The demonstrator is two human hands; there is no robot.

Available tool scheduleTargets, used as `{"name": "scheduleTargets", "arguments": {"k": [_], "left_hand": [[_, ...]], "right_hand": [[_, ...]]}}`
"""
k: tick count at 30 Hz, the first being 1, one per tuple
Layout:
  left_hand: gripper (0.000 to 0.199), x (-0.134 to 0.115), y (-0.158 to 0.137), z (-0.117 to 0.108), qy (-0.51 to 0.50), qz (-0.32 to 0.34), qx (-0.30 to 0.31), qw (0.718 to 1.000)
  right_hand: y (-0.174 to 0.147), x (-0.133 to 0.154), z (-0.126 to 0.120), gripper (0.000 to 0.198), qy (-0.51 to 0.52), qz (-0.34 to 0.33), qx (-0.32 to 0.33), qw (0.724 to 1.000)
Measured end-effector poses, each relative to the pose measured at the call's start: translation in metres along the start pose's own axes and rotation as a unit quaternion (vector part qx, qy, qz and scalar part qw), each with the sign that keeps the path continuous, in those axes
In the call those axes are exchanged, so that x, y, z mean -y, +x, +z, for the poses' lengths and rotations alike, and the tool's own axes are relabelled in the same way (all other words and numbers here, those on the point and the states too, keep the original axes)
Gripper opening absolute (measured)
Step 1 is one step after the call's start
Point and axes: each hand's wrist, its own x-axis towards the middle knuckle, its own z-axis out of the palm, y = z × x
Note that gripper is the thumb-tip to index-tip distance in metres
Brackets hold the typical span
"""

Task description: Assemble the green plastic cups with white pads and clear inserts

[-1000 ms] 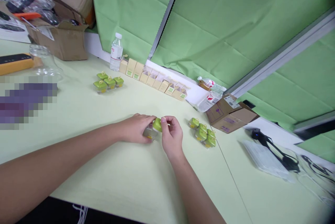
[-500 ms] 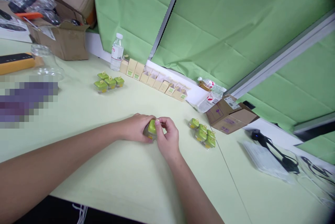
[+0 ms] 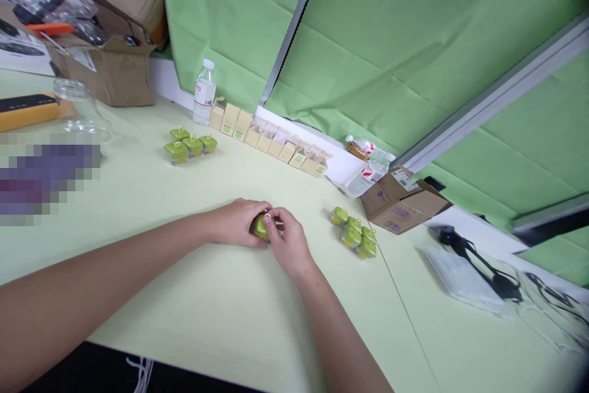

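Note:
A small clear square jar with a green lid (image 3: 261,228) is between my hands near the middle of the table. My left hand (image 3: 239,222) is wrapped round its left side. My right hand (image 3: 289,243) pinches at the lid's loop from the right, the thumb on top; the fingers partly hide the jar. To the right stands a cluster of several similar green-lidded jars (image 3: 352,235), each with a loop on top. Another group of such jars (image 3: 193,145) stands at the back left.
A row of small beige cartons (image 3: 268,138) lines the back edge. A water bottle (image 3: 203,95) stands left of it; clear bottles (image 3: 368,177) and a cardboard box (image 3: 400,203) lie to the right. Farther left are a glass jar (image 3: 78,114) and an open carton (image 3: 117,74).
My right hand has shifted slightly up and left over the lid, with its thumb now farther across the top. The left hand keeps its hold on the jar.

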Motion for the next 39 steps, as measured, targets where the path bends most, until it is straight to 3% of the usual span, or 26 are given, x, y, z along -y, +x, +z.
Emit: {"name": "scheduleTargets", "arguments": {"k": [8, 12, 15, 21, 28, 39], "left_hand": [[0.038, 0.001, 0.0, -0.001, -0.01, 0.009, -0.003, 1.0], [0.056, 0.006, -0.001, 0.0, -0.014, 0.0, -0.006, 1.0], [0.069, 0.01, -0.001, 0.001, -0.005, -0.017, -0.002, 1.0], [0.065, 0.013, -0.003, 0.001, 0.002, -0.031, 0.011, 0.999], [0.065, 0.01, -0.005, -0.001, 0.004, -0.047, 0.02, 0.999], [0.06, 0.012, -0.004, -0.001, 0.0, -0.042, 0.018, 0.999]], "right_hand": [[-0.002, 0.007, -0.01, 0.016, -0.037, -0.008, 0.049, 0.998], [0.001, 0.003, -0.022, 0.018, -0.129, -0.025, 0.03, 0.991], [0.006, -0.007, -0.036, 0.019, -0.249, -0.012, -0.005, 0.969], [0.015, -0.039, -0.078, 0.019, -0.422, 0.056, -0.081, 0.901], [0.013, -0.068, -0.124, 0.018, -0.405, 0.149, -0.125, 0.893], [0.01, -0.082, -0.131, 0.022, -0.407, 0.154, -0.176, 0.883]]}}
